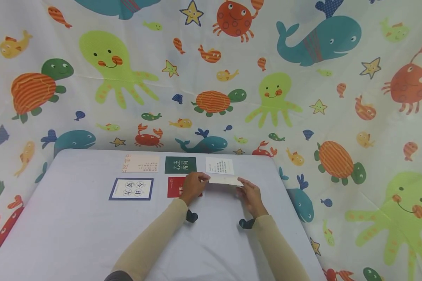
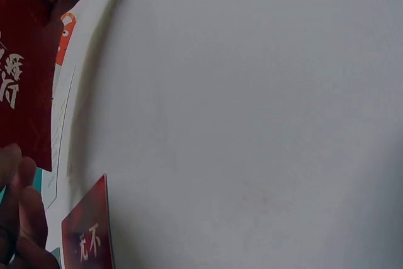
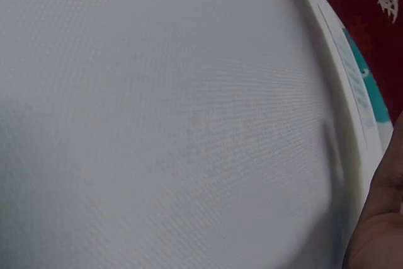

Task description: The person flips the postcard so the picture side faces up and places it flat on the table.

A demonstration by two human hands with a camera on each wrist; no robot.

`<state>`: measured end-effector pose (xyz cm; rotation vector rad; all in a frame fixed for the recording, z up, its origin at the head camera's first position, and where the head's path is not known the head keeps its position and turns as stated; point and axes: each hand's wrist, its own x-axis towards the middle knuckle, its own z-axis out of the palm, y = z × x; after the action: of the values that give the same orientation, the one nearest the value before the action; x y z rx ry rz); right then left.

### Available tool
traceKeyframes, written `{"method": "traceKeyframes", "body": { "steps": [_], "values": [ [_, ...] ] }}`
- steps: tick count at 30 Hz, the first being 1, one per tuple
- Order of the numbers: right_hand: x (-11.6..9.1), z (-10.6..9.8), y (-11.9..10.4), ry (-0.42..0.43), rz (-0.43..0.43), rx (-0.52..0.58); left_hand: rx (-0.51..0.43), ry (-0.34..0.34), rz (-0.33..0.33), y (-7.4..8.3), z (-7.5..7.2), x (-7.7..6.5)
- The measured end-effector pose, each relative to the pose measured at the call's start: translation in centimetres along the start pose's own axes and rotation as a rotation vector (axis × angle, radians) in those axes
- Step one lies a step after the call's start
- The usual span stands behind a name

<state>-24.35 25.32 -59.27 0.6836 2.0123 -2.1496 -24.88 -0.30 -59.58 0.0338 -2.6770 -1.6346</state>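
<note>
Both hands hold one card [image 1: 224, 180] by its opposite ends, tilted above the table. From the head view it looks like a thin pale strip; the left wrist view shows a dark red face with white characters on the same card [image 2: 28, 80]. At its left end the left hand [image 1: 193, 186] pinches it, and the right hand [image 1: 250, 195] pinches the right end. In the right wrist view, part of the red card [image 3: 371, 23] shows above the right hand [image 3: 384, 218]. A second red card [image 1: 174, 187] lies partly hidden behind the left hand.
Beyond the hands lie a green card [image 1: 172, 165] and a white card [image 1: 219, 165] with lines of text. Farther left are a peach card [image 1: 140, 163] and a blue-bordered card [image 1: 131, 189]. The white-covered table [image 1: 74, 222] meets a sea-animal curtain [image 1: 183, 35] at its back edge.
</note>
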Motion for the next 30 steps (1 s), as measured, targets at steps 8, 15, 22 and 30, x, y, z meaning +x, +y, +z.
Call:
{"method": "traceKeyframes", "body": {
  "steps": [8,15,22,30],
  "values": [
    [-0.19,0.13,0.35,0.009,-0.004,0.019,-0.006,0.001,-0.032,0.26,0.06,0.03],
    [-0.35,0.09,0.18,0.082,0.015,-0.052,-0.027,0.000,0.003,0.56,-0.16,-0.32],
    [-0.35,0.10,0.52,0.095,-0.008,-0.068,-0.056,0.014,-0.018,0.61,-0.07,-0.53],
    [-0.45,0.47,0.58,0.104,-0.044,-0.091,-0.063,0.029,-0.035,0.43,0.00,-0.60]
  ]
}}
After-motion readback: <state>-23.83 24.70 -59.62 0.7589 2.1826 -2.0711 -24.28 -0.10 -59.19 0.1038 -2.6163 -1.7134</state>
